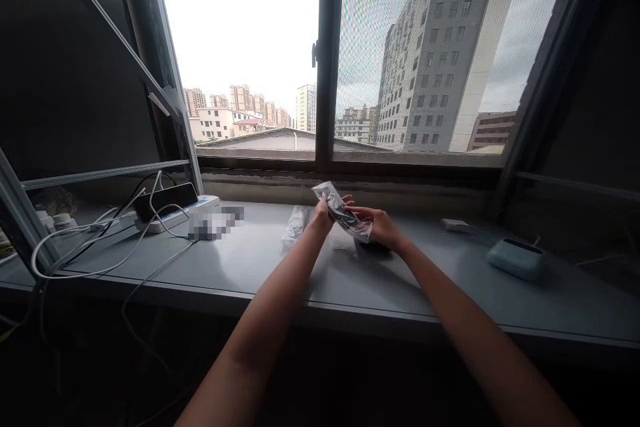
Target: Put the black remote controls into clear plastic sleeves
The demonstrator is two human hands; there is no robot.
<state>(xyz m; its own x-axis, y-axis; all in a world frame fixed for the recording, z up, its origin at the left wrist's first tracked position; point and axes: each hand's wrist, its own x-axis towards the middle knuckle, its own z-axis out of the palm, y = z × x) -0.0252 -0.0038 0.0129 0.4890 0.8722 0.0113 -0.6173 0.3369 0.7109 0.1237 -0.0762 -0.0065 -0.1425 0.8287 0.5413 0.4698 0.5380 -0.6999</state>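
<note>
A clear plastic bag (345,215) with something dark inside is held tilted above the grey tabletop. My left hand (324,211) grips its upper left part, with the thumb on the near side. My right hand (384,227) is closed on the lower right part, its fingers over the plastic. What the dark content is, I cannot make out. Just left of my hands, another clear plastic bag (296,227) lies on the surface. Beneath them is a flat piece of clear plastic (343,240). A dark object (376,249) sits below my right hand, partly hidden by it.
A power strip (173,216) with white cables and a dark phone-like slab (167,200) stands at the left of the tabletop (250,267). On the right are a small white box (455,225) and a light blue case (516,259). Metal rack posts and a window frame the back.
</note>
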